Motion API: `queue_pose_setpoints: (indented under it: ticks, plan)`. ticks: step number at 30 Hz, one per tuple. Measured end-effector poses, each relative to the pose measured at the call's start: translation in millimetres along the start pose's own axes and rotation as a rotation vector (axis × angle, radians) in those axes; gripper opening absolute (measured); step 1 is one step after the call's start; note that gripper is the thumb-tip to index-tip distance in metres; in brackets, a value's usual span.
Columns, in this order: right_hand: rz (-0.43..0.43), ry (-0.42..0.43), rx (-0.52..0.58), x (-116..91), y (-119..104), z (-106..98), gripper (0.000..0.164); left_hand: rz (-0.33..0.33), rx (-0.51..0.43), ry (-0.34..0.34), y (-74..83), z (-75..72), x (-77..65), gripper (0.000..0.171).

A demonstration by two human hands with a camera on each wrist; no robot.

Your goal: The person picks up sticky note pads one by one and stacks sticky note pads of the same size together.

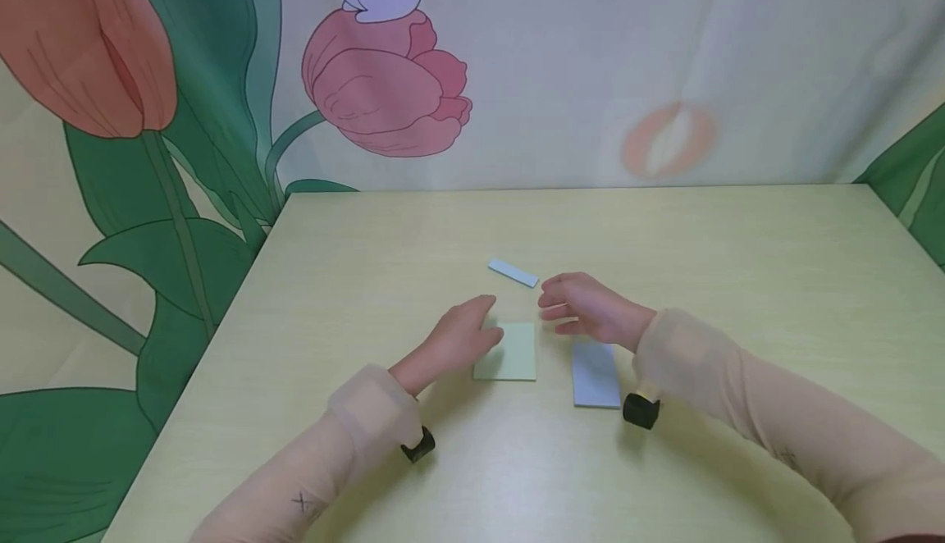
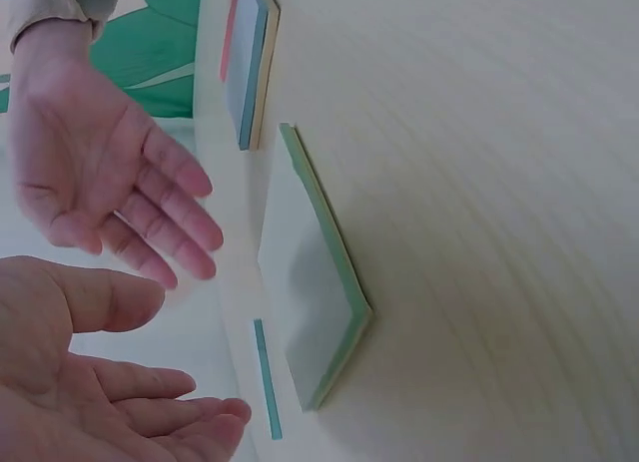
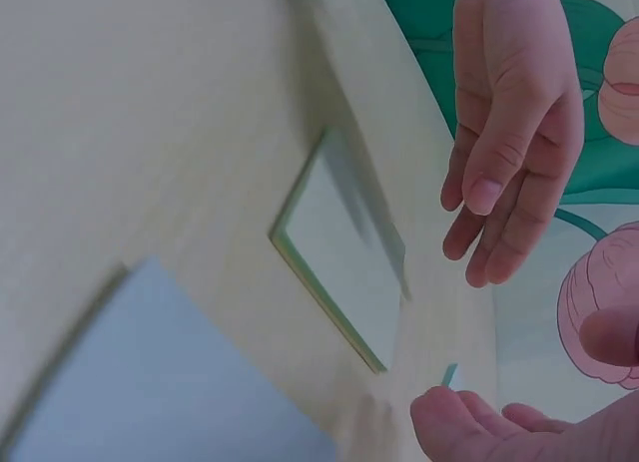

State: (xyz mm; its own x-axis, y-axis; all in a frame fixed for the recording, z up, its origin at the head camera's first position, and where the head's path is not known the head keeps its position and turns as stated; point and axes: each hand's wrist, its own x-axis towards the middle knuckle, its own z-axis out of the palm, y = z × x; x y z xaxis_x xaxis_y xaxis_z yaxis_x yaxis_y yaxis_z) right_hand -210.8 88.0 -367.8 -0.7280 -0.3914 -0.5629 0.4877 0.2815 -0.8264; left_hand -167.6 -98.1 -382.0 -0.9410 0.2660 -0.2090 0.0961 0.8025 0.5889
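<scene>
Both hands hover over the table, facing each other, with nothing held. My left hand (image 1: 454, 338) is over the left edge of a pale green square pad (image 1: 517, 354), its fingers loose. To the right, my right hand (image 1: 591, 309) is raised just beyond a blue rectangular pad (image 1: 596, 379), its fingers spread a little and gently bent. A narrow light-blue strip (image 1: 513, 272) lies at a slant farther back, close to the right fingertips in the head view. In the left wrist view the green pad (image 2: 315, 272) shows a thick, layered edge.
The pale wooden table (image 1: 354, 280) reaches back to a curtain (image 1: 554, 75) printed with tulips. Dark wrist cameras (image 1: 641, 411) sit below both sleeves, low over the tabletop. The table's left edge slants down beside green printed leaves.
</scene>
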Motion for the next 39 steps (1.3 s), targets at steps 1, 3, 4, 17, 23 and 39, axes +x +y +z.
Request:
queue_pose_setpoints:
  ticks: [1, 3, 4, 17, 23, 39]
  plan:
    - [-0.009, 0.003, -0.014, 2.4, -1.2, -1.1, 0.052, 0.004, -0.005, 0.001, 1.2, 1.0, 3.2, 0.05]
    - [-0.029, 0.017, -0.049, 7.2, -3.4, -2.6, 0.05, 0.004, -0.015, 0.003, 4.0, 3.1, 9.5, 0.05]
    - [-0.039, 0.024, -0.064, 9.6, -4.4, -3.3, 0.05, 0.002, -0.016, 0.003, 5.3, 4.1, 12.5, 0.049]
    - [-0.13, 0.106, -0.234, 40.3, -7.1, -17.5, 0.049, -0.177, -0.424, 0.014, 11.4, 14.1, 49.7, 0.056]
    - [-0.189, 0.098, -0.275, 49.2, -10.0, -19.0, 0.05, -0.287, -0.7, 0.054, 15.7, 15.8, 59.9, 0.062]
    - [-0.234, 0.091, -0.45, 64.1, -8.8, -19.1, 0.051, -0.335, -1.071, 0.136, 1.5, 38.4, 99.5, 0.066]
